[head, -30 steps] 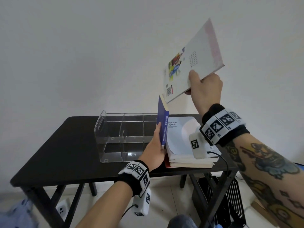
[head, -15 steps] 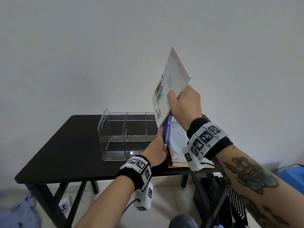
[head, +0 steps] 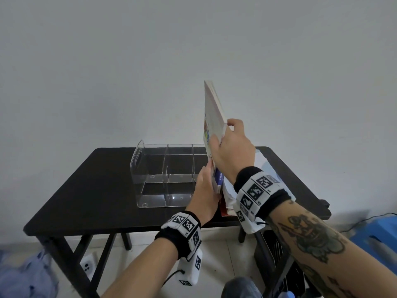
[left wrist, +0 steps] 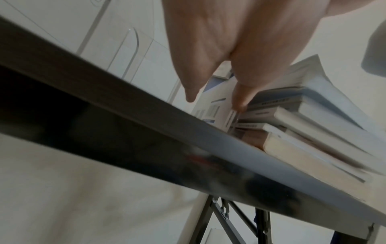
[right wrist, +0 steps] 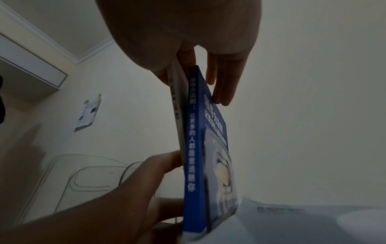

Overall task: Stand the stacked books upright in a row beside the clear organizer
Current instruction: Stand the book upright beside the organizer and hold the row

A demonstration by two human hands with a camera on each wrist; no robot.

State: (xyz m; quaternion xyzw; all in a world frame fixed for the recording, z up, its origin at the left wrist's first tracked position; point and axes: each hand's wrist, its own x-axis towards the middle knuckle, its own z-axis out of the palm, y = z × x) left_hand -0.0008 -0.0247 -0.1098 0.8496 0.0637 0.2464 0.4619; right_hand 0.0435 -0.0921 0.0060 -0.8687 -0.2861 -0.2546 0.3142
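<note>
Risk: white book (head: 211, 117), centre frame, pinched in right hand (head: 233, 151) beside blue book (head: 218, 179) steadied by left hand (head: 205, 190), fingers straight; releasing early could topple both from organizer (head: 150, 168) onto stack (head: 228, 201).

Black wristbands (head: 261, 186), checkered marker tags

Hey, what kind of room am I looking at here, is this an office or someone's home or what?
Probably a plain room in a home, used as a small study corner. A black folding table stands against a bare white wall, holding a clear organizer and stacked books, with a power strip on the tiled floor.
</note>
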